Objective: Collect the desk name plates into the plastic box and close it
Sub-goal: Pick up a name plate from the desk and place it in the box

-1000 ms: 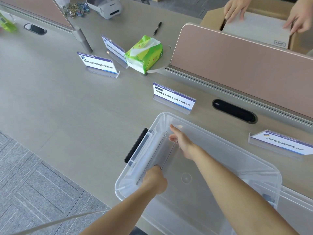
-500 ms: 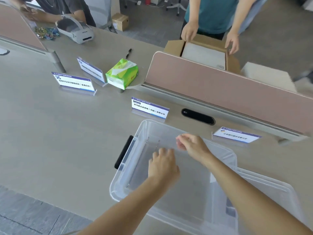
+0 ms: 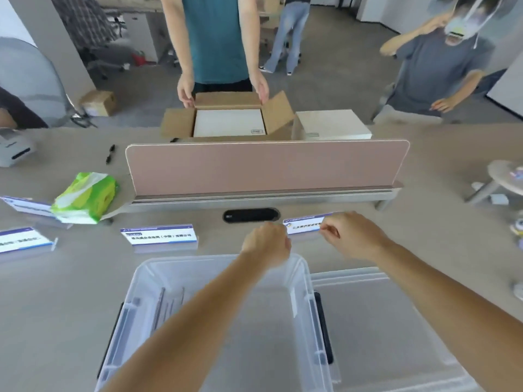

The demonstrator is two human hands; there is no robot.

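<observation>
Two hands (image 3: 305,239) flanking name plate (image 3: 304,224), divider (image 3: 266,165) behind

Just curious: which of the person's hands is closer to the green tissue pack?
Left. The left hand is right of the green tissue pack, across the desk; the right hand is farther right.

Both hands are coming up out of the plastic box (image 3: 300,278) & reaching over its far rim. A sec ago they were low inside it, by the clear plates already in there. Now the left hand (image 3: 266,244) is curling at the left end of the name plate (image 3: 304,225) by the black slot, & the right hand (image 3: 353,236) is pinching its right end. The view is tipping up too, so ppl across the desk are showing.
</observation>
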